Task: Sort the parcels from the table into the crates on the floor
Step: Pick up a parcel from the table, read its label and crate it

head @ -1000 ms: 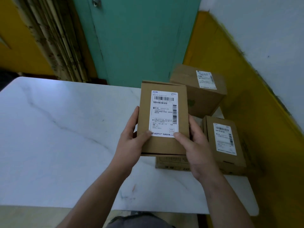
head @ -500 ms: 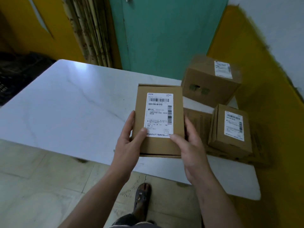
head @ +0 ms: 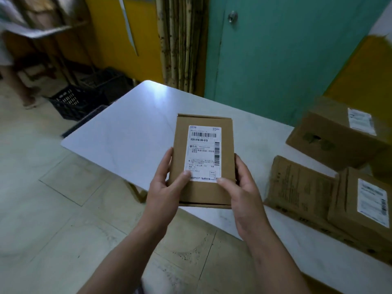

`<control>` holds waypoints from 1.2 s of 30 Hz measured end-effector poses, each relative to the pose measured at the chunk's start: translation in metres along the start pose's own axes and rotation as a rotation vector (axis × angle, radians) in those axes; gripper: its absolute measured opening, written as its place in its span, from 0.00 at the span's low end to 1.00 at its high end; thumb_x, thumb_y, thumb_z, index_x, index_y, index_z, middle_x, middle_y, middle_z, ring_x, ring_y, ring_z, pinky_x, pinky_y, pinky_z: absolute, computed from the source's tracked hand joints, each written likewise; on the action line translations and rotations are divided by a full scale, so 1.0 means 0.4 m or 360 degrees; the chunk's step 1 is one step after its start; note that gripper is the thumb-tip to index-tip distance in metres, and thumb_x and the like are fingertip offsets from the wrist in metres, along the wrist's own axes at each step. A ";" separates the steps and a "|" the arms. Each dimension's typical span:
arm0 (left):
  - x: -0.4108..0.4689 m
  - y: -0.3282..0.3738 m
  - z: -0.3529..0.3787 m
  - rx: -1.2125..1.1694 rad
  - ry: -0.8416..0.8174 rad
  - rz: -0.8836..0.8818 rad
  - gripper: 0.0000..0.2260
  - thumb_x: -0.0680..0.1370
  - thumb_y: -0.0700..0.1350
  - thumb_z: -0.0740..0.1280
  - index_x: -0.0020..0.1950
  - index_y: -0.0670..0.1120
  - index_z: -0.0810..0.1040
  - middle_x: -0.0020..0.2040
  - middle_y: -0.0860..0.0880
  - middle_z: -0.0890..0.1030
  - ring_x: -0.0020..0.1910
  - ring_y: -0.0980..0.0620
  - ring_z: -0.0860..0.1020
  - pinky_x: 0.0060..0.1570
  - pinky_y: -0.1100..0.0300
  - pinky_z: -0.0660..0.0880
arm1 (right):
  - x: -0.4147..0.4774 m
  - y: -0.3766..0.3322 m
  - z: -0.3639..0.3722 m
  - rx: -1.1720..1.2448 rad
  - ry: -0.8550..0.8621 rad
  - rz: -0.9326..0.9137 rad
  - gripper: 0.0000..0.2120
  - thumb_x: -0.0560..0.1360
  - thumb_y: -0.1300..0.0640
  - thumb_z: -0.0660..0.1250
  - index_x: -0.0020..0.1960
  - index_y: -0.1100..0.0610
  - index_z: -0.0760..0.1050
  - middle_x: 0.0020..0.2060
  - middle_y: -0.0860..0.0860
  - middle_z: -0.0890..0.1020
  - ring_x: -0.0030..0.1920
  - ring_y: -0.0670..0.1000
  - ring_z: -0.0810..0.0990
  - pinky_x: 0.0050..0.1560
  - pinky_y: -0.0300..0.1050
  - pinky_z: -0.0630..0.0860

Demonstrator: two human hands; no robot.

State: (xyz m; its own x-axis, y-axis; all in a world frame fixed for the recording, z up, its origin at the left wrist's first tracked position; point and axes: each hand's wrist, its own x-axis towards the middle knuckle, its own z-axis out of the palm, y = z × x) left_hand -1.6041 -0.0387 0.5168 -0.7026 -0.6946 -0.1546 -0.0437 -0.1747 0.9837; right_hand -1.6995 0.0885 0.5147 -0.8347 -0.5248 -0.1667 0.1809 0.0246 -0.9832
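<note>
Fingers (head: 166, 160): left hand (head: 167, 187) and right hand (head: 244, 192) curl round the held parcel's (head: 201, 194) long sides, thumbs on its label.
Table (head: 131, 132): beneath and beyond them.
Crate (head: 74, 102): on the floor, far left; held parcel not yet in it.
Remaining parcels (head: 301, 185): three, right of the fingers, unsorted.

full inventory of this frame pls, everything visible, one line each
held parcel: 1, brown with white label, centre, over the table's near edge
big box: 1, brown, table, far right
flat parcel: 1, brown, table, right
small box: 1, brown with white label, seems to rest on the flat parcel
table: 1, white, centre to right
crate: at least 1, black, floor past the table's left corner
door: 1, teal, behind the table
poles: a bundle, tan, left of the door
bystander: 1, blurred, top left
left hand: grips the held parcel's left edge
right hand: grips its right edge
</note>
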 end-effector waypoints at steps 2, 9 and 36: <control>0.025 0.012 -0.075 -0.0014 0.0054 0.0014 0.27 0.80 0.44 0.68 0.74 0.66 0.66 0.60 0.63 0.79 0.53 0.62 0.82 0.46 0.64 0.81 | 0.022 -0.001 0.082 -0.0010 -0.0044 -0.0005 0.25 0.79 0.66 0.64 0.66 0.39 0.73 0.55 0.40 0.85 0.55 0.43 0.84 0.55 0.46 0.81; 0.131 0.065 -0.414 -0.0066 0.0220 0.0049 0.27 0.79 0.40 0.68 0.73 0.62 0.68 0.60 0.61 0.80 0.52 0.63 0.82 0.43 0.69 0.78 | 0.082 0.005 0.447 -0.0009 -0.0207 0.0010 0.25 0.78 0.68 0.64 0.63 0.39 0.74 0.53 0.40 0.85 0.53 0.43 0.84 0.47 0.39 0.81; 0.772 0.150 -1.205 -0.0064 0.0680 -0.0070 0.26 0.79 0.40 0.69 0.69 0.67 0.70 0.63 0.64 0.79 0.55 0.63 0.81 0.43 0.65 0.79 | 0.647 0.078 1.364 -0.0028 -0.0644 0.0247 0.27 0.78 0.66 0.67 0.63 0.34 0.71 0.57 0.41 0.83 0.53 0.40 0.83 0.45 0.40 0.81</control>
State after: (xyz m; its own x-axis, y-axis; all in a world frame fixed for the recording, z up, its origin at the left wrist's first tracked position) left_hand -1.4813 -0.5999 0.4836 -0.3433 -0.9109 -0.2291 -0.0333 -0.2320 0.9722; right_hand -1.6260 -0.5109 0.4816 -0.5263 -0.8051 -0.2736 0.2766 0.1422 -0.9504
